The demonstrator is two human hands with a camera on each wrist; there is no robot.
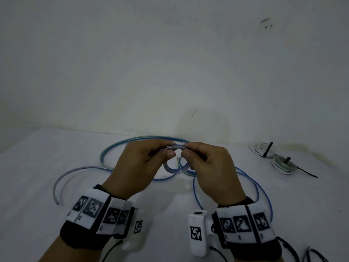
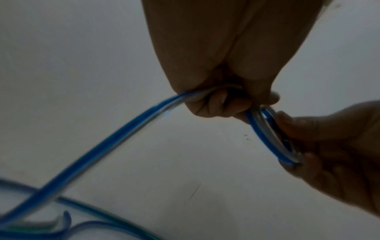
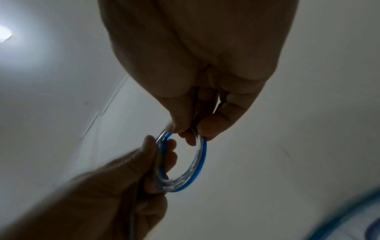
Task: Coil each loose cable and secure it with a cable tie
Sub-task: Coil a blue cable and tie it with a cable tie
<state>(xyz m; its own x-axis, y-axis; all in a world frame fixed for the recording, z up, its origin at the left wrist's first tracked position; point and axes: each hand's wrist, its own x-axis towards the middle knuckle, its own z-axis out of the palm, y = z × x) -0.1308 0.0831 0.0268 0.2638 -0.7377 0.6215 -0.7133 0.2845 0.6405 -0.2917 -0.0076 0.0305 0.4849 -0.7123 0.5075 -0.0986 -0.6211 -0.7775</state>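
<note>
A small coil of blue-and-clear cable [image 1: 174, 167] is held above the white table [image 1: 37, 186], pinched on its left by the left hand [image 1: 140, 167] and on its right by the right hand [image 1: 211, 171], its loose length trailing across the table near two tied white coils [image 1: 273, 157].
</note>
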